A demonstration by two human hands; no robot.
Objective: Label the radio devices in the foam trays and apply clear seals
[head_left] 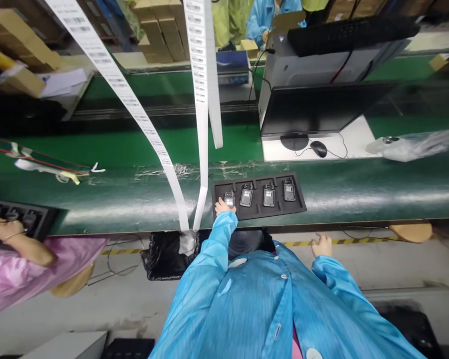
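Note:
A black tray [299, 207] lies on the green conveyor belt [115, 204] and holds several small black devices with pale labels, one of them [269, 195] near its middle. My left hand [222, 206] reaches out in a blue sleeve and rests on the tray's near left corner, its fingers touching the leftmost device [229, 199]. Its fingers are too small and hidden for me to judge the grip. My right hand [321, 246] hangs below the belt's front edge with fingers loosely curled and nothing visible in them.
Two long white barcode label strips [201, 114] hang down over the belt into a black bag [168, 254]. A monitor [314, 107], mouse [319, 148] and keyboard [351, 32] stand behind. A co-worker's hand [2, 230] in a pink sleeve is at another tray [41, 219] on the left.

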